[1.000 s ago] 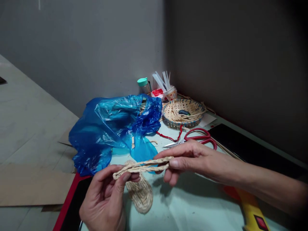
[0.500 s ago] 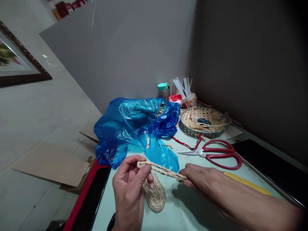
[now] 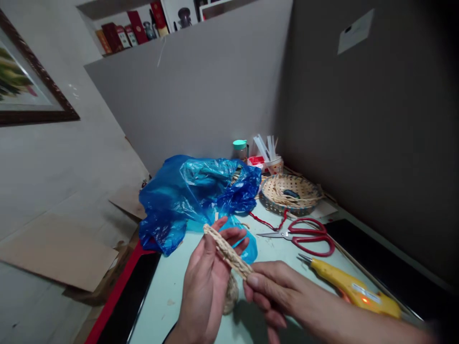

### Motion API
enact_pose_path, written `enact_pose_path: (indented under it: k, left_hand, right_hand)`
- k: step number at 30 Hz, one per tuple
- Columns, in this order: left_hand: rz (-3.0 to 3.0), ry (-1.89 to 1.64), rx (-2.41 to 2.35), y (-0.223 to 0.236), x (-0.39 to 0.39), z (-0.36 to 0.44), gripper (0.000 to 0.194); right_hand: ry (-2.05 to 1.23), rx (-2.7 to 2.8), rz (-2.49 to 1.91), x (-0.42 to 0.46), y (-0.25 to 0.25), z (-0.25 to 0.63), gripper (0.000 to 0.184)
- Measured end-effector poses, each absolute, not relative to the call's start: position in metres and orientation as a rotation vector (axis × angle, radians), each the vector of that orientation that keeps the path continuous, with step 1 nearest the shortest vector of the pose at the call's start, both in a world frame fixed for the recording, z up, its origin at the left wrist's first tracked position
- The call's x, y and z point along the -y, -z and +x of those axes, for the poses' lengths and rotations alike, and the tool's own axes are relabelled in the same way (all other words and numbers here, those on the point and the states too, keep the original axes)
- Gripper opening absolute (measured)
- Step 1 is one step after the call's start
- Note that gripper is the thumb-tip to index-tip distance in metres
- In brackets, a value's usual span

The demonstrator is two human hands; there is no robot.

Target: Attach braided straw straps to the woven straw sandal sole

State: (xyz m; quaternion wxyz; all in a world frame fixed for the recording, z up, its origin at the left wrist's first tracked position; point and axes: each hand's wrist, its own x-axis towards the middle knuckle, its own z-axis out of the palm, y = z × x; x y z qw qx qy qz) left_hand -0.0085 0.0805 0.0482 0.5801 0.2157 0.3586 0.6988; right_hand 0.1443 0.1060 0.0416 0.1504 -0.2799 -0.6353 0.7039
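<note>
A folded length of pale braided straw cord (image 3: 228, 252) slants between my two hands above the table. My left hand (image 3: 205, 282) holds its upper end, with the thumb along one side and the fingers spread behind it. The lower end is pinched between the thumb and fingers of my right hand (image 3: 274, 289). Below them, partly hidden by my hands, is an oval coil of the straw cord (image 3: 231, 294). Red-handled scissors (image 3: 287, 234) lie beyond my right hand. Beside my right forearm is a yellow glue gun (image 3: 353, 284) with a lit orange light.
A crumpled blue plastic bag (image 3: 193, 186) covers the table's far left. At the back right sits a woven basket (image 3: 272, 203) with straw strips inside. Behind it are a cup of glue sticks (image 3: 275, 166) and a green-lidded jar (image 3: 240, 150). Grey panels (image 3: 215, 95) enclose the table.
My hands have drawn closer together and the folded cord is now tilted more steeply. My left fingers have spread out. The view has shifted, showing more of the glue gun.
</note>
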Motion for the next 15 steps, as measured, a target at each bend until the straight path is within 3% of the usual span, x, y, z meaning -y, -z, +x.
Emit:
enact_pose_path:
  k: [3,9,12,15]
  left_hand:
    - [0.493,-1.627,-0.860,-0.050,-0.073,-0.005,0.020]
    - [0.438,-1.575,-0.861,-0.055,-0.069,-0.003,0.025]
    - [0.451,-1.580,-0.888,-0.060,-0.068,-0.008,0.026]
    - [0.600,-1.543,-0.978,-0.063,-0.069,-0.017,0.025]
  right_hand:
    - [-1.949,1.922,-0.775,-0.098,-0.032,0.136,0.043]
    - [-1.668,2.280,-0.782,-0.087,-0.051,0.136,0.040]
    - [-1.313,2.545,-0.789,-0.103,-0.064,0.155,0.029]
    - [-0.779,2.651,-1.096,-0.136,-0.058,0.186,0.020]
